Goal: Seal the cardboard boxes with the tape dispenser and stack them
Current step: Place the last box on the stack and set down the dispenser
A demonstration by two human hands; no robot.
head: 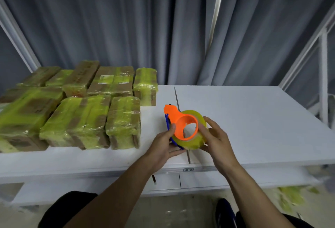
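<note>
Table: you stand at a white table (253,119) with a dark seam running front to back near its middle; the right half is bare.
Table edge: a small label sits on the front rail, and a lower white shelf shows beneath it.
Tape dispenser: your orange and blue tape dispenser (183,128), loaded with a yellowish clear roll, is held just above the seam, near the front edge.
Left hand: your left hand (163,144) cups the dispenser from below, thumb pressed on the orange hub.
Right hand: your right hand (215,137) grips the roll's right side, fingers curled around it.
Cardboard boxes: the cardboard boxes (78,108) lie side by side on the left half, wrapped in yellow-green tape, none stacked.
Room: grey curtains (126,19) hang behind the table; a white frame (322,64) stands at right.
Floor: yellow-green tape scraps (293,197) lie at lower right.
</note>
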